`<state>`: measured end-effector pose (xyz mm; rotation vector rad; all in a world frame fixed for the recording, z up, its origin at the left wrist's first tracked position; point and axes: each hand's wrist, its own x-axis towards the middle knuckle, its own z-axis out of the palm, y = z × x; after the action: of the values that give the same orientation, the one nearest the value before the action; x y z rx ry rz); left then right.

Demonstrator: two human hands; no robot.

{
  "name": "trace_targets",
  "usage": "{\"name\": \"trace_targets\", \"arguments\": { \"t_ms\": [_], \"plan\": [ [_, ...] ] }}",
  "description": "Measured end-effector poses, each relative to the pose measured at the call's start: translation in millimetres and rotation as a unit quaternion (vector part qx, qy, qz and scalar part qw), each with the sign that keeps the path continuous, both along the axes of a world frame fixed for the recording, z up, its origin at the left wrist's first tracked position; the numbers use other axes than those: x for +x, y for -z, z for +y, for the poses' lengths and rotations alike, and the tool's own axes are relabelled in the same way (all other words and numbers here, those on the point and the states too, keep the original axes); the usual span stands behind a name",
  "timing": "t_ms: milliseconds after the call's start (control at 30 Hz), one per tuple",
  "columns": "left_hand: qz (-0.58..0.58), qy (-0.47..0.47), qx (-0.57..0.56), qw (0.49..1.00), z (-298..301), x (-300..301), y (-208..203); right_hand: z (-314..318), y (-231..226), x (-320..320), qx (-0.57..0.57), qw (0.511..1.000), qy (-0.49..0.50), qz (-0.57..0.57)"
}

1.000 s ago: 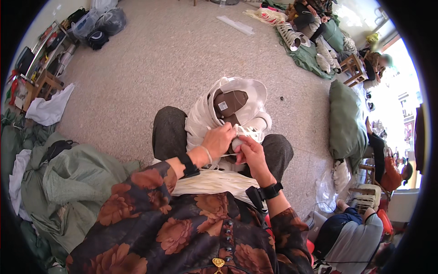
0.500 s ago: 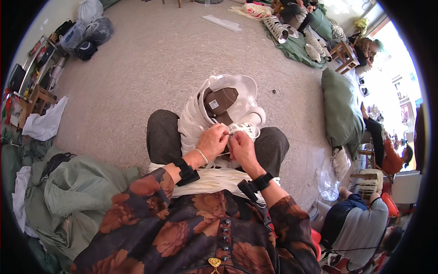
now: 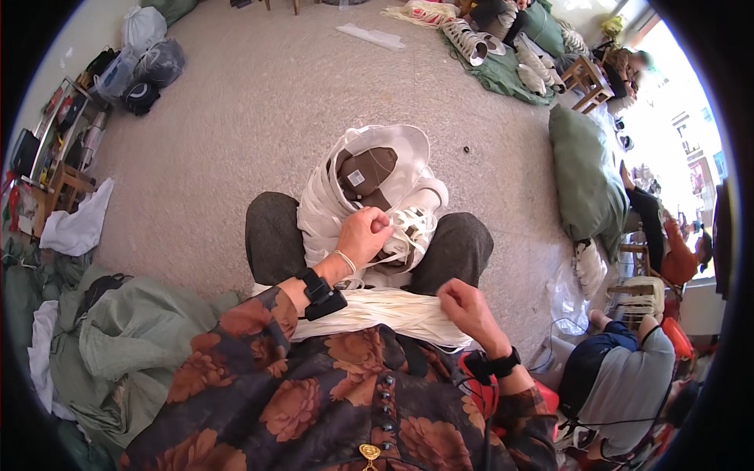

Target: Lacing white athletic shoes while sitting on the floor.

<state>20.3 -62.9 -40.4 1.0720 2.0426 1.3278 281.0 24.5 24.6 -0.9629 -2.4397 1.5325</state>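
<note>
Between my knees stands a stack of white shoe uppers (image 3: 318,224), with a brown insole (image 3: 367,172) showing inside the top opening. On its right side, white shoelaces (image 3: 412,228) cross over the shoe front in loose loops. My left hand (image 3: 363,239) is closed beside them, its thumb and fingers pinching a white lace at the shoe. Lower and to the right, my right hand (image 3: 471,312) is away from the shoe, its fingers curled together; whatever they hold is hidden. It hovers at the right end of a bundle of cream laces (image 3: 369,310) lying across my lap.
Green cloth (image 3: 141,330) is heaped at the left, near a shelf (image 3: 67,125) and plastic bags (image 3: 157,63). A stuffed green sack (image 3: 585,173) lies at the right. Other people sit along the right side, one in grey (image 3: 628,377). More white shoes (image 3: 467,43) rest on green cloth farther off.
My right hand has left the shoe and moved right and down, beside the lace bundle. My left hand stays at the shoe, now alone. The view has shifted slightly.
</note>
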Motion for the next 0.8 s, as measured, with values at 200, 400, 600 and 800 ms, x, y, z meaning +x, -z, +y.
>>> {"name": "trace_targets", "arguments": {
  "t_ms": [200, 400, 600, 800],
  "plan": [
    [-0.125, 0.041, 0.069, 0.989, 5.0, -4.8, -4.2, 4.9, -3.7, -55.1, 0.057, 0.991, -0.101, 0.067],
    [-0.286, 0.104, 0.072, 0.95, -5.2, -28.1, -38.8, 6.6, 2.0, -69.1, 0.068, 0.991, -0.07, 0.093],
    [-0.153, 0.201, 0.024, 0.967, -7.0, -45.7, -52.2, 4.7, 14.6, -76.4, 0.183, 0.977, -0.052, 0.1],
    [-0.062, 0.065, 0.106, 0.99, -6.6, -41.7, -51.4, -1.0, 20.3, -73.8, 0.239, 0.965, -0.077, 0.071]
  ]
}}
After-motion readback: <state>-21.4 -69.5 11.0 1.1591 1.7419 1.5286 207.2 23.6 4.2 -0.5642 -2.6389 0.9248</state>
